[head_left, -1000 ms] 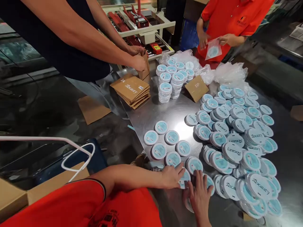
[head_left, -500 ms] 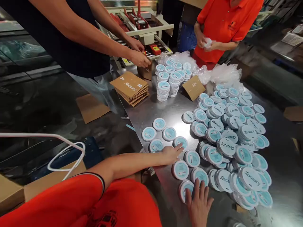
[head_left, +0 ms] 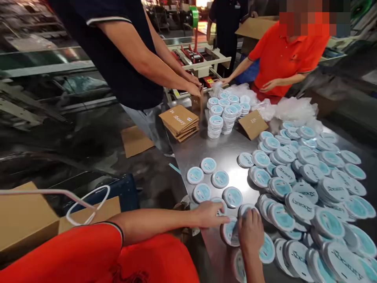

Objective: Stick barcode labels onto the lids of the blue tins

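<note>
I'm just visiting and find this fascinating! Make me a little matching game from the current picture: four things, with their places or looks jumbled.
Things
1. Left hand
2. Brown cardboard stack
3. Clear plastic bags
4. White cord

Places or looks
A. Bunched at the far side of the table, near a co-worker in orange
B. Among round discs with pale blue labels, by the table's near edge
C. Looped, at the picture's lower left
D. Flat pieces piled up, white print on top

Right pairs: 1-B, 2-D, 3-A, 4-C
</note>
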Demonstrator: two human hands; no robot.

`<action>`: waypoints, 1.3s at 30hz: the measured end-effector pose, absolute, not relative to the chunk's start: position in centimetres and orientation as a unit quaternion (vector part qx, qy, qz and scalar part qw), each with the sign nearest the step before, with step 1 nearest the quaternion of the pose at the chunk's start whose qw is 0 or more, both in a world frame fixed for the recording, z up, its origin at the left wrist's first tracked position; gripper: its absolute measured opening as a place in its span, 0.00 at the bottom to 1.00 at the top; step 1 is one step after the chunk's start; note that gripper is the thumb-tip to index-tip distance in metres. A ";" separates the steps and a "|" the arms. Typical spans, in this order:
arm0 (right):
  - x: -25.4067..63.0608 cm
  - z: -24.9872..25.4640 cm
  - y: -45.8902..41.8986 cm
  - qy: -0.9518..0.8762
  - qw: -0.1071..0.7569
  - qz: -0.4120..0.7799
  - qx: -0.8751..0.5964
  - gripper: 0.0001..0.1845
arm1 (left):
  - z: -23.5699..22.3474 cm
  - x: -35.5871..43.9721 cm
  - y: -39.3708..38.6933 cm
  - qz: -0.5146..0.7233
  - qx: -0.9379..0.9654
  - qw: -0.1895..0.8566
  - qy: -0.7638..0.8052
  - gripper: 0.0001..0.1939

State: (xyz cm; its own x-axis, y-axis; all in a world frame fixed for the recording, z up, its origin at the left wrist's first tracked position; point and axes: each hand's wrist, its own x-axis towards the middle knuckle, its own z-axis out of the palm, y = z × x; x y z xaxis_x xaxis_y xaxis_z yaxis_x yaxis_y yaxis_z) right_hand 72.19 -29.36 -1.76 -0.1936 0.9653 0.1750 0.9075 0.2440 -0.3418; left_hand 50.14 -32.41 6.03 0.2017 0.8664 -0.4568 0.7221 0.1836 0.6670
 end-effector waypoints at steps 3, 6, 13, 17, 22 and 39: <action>71.3 -0.6 -29.6 -0.745 0.211 0.154 -0.614 0.27 | 7.6 47.2 -33.1 0.147 0.463 0.561 0.670 0.26; 66.4 3.8 -30.8 -0.705 0.243 0.356 -0.564 0.30 | 9.6 45.3 -33.3 0.231 0.385 0.578 0.681 0.27; 55.9 10.3 -32.7 -0.545 0.267 0.617 -0.501 0.20 | 11.5 42.3 -34.6 0.390 0.260 0.665 0.582 0.17; 54.2 9.0 -32.4 -0.516 0.250 0.653 -0.495 0.23 | 10.1 39.9 -35.7 0.434 0.239 0.633 0.595 0.20; 51.6 7.7 -32.7 -0.495 0.247 0.661 -0.508 0.24 | 9.7 37.0 -35.4 0.424 0.290 0.550 0.658 0.07; 49.3 8.7 -31.9 -0.550 0.204 0.568 -0.577 0.26 | 9.0 32.6 -34.4 0.291 0.359 0.618 0.636 0.04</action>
